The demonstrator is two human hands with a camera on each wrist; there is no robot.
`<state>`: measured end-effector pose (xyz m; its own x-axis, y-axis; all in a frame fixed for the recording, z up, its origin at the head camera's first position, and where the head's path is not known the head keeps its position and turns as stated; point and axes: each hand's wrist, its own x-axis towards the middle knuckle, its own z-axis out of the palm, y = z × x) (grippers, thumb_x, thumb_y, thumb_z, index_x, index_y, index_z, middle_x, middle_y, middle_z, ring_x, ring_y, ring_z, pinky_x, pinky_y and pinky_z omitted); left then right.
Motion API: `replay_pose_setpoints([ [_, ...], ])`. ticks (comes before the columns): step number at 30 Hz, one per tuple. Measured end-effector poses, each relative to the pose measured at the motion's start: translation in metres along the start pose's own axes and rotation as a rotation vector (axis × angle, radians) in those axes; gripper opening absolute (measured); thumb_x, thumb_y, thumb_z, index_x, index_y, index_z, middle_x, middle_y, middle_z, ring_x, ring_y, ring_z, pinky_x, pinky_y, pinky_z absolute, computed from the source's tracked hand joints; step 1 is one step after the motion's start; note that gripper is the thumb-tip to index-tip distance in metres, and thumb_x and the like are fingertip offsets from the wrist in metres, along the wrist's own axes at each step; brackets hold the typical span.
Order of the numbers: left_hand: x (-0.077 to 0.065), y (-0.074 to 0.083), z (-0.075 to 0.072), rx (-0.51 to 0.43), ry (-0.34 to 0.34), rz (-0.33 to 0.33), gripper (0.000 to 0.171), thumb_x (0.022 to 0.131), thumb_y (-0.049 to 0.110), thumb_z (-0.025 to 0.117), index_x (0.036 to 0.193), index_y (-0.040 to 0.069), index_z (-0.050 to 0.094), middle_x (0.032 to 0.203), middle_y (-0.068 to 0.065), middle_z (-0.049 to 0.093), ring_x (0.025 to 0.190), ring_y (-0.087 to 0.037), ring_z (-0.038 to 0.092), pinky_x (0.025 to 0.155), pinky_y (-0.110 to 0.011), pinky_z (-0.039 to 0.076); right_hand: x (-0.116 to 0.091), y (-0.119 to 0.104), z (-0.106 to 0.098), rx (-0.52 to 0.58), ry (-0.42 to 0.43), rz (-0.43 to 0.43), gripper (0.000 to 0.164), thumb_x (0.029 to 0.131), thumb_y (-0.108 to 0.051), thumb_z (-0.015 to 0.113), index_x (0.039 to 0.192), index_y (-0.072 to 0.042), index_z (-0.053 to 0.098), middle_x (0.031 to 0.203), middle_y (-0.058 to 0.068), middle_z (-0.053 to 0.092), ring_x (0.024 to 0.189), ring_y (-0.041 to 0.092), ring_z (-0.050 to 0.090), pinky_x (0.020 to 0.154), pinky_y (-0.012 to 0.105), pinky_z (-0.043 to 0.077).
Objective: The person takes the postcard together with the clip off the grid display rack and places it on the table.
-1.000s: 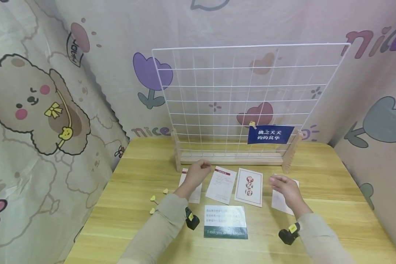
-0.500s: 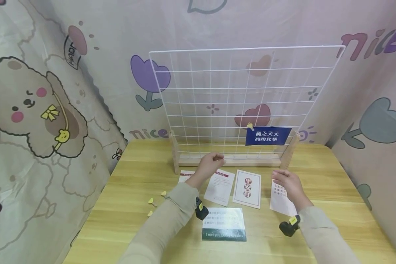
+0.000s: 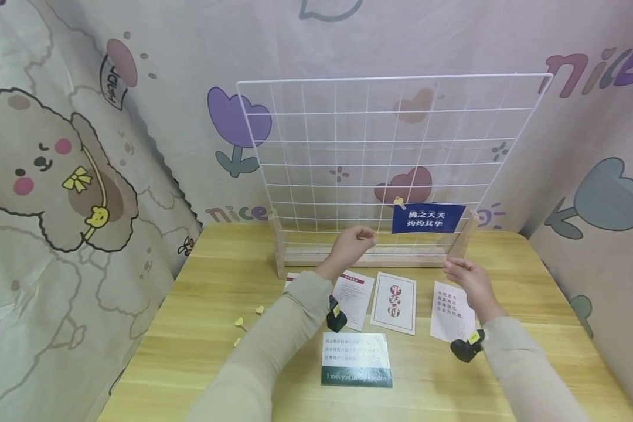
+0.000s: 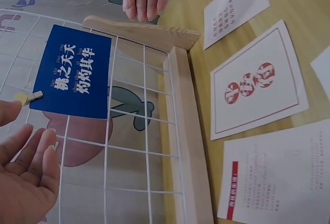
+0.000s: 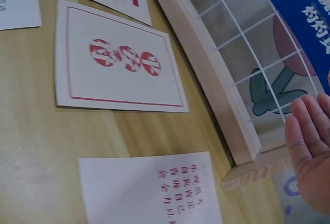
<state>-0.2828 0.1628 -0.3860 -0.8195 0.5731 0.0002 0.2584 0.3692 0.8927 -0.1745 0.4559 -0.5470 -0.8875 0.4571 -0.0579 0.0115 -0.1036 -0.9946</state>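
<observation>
A dark blue card [image 3: 428, 218] with white characters hangs on the white wire grid [image 3: 366, 140], held at its upper left corner by a small clothespin [image 3: 399, 202] with a yellow heart. My left hand [image 3: 350, 249] is in front of the grid, left of and below this card, its fingers loosely bent and holding nothing. In the left wrist view the thumb overlaps the area beside the clothespin [image 4: 30, 98]. My right hand [image 3: 470, 281] hovers by the stand's right foot, fingers extended, holding nothing. Below it a white card [image 3: 451, 313] with red characters lies on the table.
A white card [image 3: 394, 303] with a red border and two printed cards lie before the wooden stand [image 3: 322, 259]; my left arm partly covers those. Nearer is a green-and-white card [image 3: 356, 358]. Several yellow-heart clothespins [image 3: 240, 322] lie at the left on the wooden table [image 3: 190, 305].
My left hand has moved right and up, from over the left cards towards the blue card. My right hand has risen from the right card towards the stand's foot, uncovering that card's text.
</observation>
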Motion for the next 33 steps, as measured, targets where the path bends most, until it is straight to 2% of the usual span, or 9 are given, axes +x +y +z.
replay_pose_setpoints([
  [3,0.007,0.005,0.002,-0.01,0.0,0.015,0.027,0.083,0.022,0.057,0.106,0.008,0.057,0.102,0.001,0.057,0.092,-0.014,0.053,0.074,-0.026,0.044,0.004,-0.008,0.0,-0.004,0.019,0.002,0.027,0.078,-0.018,0.064,0.103,-0.01,0.059,0.091,0.001,0.063,0.081,0.013,0.06,0.072,0.025,0.047],
  [6,0.013,0.011,0.004,-0.014,0.003,0.019,0.03,0.083,0.023,0.057,0.109,0.009,0.056,0.105,0.0,0.056,0.094,-0.014,0.052,0.075,-0.026,0.043,-0.005,-0.034,0.01,-0.062,0.03,0.007,0.033,0.078,-0.02,0.064,0.106,-0.005,0.056,0.088,-0.001,0.062,0.08,0.012,0.06,0.078,0.029,0.046],
  [10,0.022,0.017,0.005,-0.02,0.014,0.048,0.034,0.082,0.022,0.058,0.114,0.009,0.053,0.11,0.0,0.055,0.097,-0.014,0.051,0.077,-0.025,0.043,-0.017,-0.065,0.024,-0.13,0.037,0.006,0.045,0.077,-0.021,0.065,0.113,0.002,0.05,0.095,0.006,0.061,0.084,0.016,0.059,0.085,0.037,0.041],
  [15,0.031,0.027,0.007,0.005,0.034,0.092,0.036,0.082,0.017,0.058,0.117,0.008,0.052,0.115,-0.001,0.053,0.097,-0.015,0.051,0.075,-0.023,0.043,0.006,-0.054,0.013,-0.239,0.092,0.039,0.046,0.078,-0.024,0.063,0.117,-0.004,0.05,0.109,0.012,0.057,0.091,0.02,0.056,0.085,0.041,0.039],
  [19,0.037,0.033,0.008,0.041,0.039,0.115,0.036,0.082,0.015,0.058,0.117,0.006,0.052,0.117,-0.002,0.053,0.097,-0.015,0.051,0.075,-0.022,0.043,0.032,-0.033,-0.004,-0.119,0.099,-0.019,0.036,0.077,-0.021,0.065,0.109,-0.007,0.057,0.1,0.006,0.061,0.085,0.015,0.058,0.078,0.033,0.045],
  [23,0.043,0.037,0.009,0.079,0.031,0.136,0.036,0.083,0.016,0.057,0.118,0.008,0.05,0.119,-0.001,0.051,0.097,-0.015,0.051,0.074,-0.021,0.043,0.033,-0.044,-0.002,-0.081,0.061,-0.068,0.035,0.078,-0.017,0.064,0.109,-0.005,0.056,0.098,0.004,0.061,0.084,0.012,0.056,0.079,0.028,0.044],
  [30,0.053,0.044,0.012,0.098,0.01,0.196,0.038,0.084,0.014,0.056,0.122,0.009,0.048,0.12,-0.001,0.05,0.093,-0.011,0.054,0.069,-0.017,0.044,0.008,-0.093,0.026,-0.327,0.125,-0.058,0.058,0.08,-0.026,0.061,0.124,0.005,0.038,0.118,0.02,0.047,0.1,0.021,0.049,0.09,0.038,0.036],
  [31,0.053,0.045,0.013,0.102,0.007,0.202,0.039,0.084,0.013,0.056,0.122,0.01,0.048,0.121,-0.001,0.05,0.093,-0.011,0.054,0.069,-0.017,0.043,0.009,-0.092,0.024,-0.277,0.119,-0.075,0.055,0.079,-0.023,0.063,0.122,0.003,0.042,0.116,0.018,0.049,0.099,0.02,0.051,0.089,0.034,0.038],
  [33,0.054,0.049,0.013,0.123,-0.002,0.206,0.041,0.084,0.013,0.055,0.124,0.01,0.046,0.122,-0.001,0.049,0.094,-0.012,0.054,0.07,-0.016,0.043,0.006,-0.1,0.029,-0.283,0.132,-0.064,0.056,0.079,-0.024,0.062,0.124,0.003,0.04,0.12,0.02,0.045,0.105,0.025,0.047,0.091,0.034,0.035],
])
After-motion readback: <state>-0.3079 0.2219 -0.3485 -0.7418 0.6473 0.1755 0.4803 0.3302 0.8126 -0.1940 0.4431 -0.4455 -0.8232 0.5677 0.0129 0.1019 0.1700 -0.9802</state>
